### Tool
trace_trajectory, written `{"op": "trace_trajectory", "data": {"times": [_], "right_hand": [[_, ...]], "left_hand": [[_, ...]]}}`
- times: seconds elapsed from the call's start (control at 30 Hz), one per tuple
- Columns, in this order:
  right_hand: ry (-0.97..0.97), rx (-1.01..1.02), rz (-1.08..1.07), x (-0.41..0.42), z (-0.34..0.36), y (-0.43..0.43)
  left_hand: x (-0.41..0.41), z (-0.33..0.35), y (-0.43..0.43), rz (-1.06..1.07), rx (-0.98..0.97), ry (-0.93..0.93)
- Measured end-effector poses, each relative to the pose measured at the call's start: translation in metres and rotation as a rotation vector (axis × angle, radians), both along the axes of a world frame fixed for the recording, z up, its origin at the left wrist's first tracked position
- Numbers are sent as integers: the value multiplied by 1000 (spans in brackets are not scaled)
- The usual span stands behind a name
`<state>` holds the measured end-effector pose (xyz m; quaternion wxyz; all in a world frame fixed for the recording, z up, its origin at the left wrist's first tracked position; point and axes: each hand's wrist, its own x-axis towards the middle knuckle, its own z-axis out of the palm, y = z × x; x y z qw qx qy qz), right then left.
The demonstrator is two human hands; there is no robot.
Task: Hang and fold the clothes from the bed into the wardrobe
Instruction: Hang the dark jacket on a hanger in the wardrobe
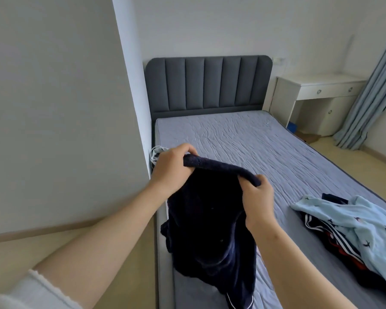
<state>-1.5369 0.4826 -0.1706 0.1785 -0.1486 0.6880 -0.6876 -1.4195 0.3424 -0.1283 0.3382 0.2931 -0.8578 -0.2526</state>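
A dark navy garment (207,221) hangs in front of me over the left edge of the bed (243,139). My left hand (172,168) grips its top edge at the left end, fingers curled over the fabric. My right hand (257,197) grips the same edge at the right end. The cloth droops down to the mattress. A light blue patterned garment (352,221) lies crumpled at the bed's right side, on top of a navy striped piece with red (334,239). No wardrobe shows in this view.
A grey padded headboard (207,83) stands at the far end. A white wall panel (60,108) rises close on the left. A white desk (321,90) and blue curtain (374,92) are at the right. A small bit of grey fabric (156,152) peeks beside the bed.
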Motion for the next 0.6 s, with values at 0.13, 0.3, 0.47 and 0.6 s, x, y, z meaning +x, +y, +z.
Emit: {"op": "trace_trajectory", "data": {"times": [0.13, 0.3, 0.47, 0.6], "right_hand": [[54, -122, -101, -11, 26, -6], [23, -59, -154, -10, 8, -2], [19, -13, -124, -14, 10, -3], [-1, -135, -186, -27, 29, -4]], "left_hand": [[18, -22, -19, 176, -133, -237], [44, -64, -38, 451, 364, -602], [38, -52, -36, 518, 1302, -59], [33, 6, -46, 112, 1205, 605]]}}
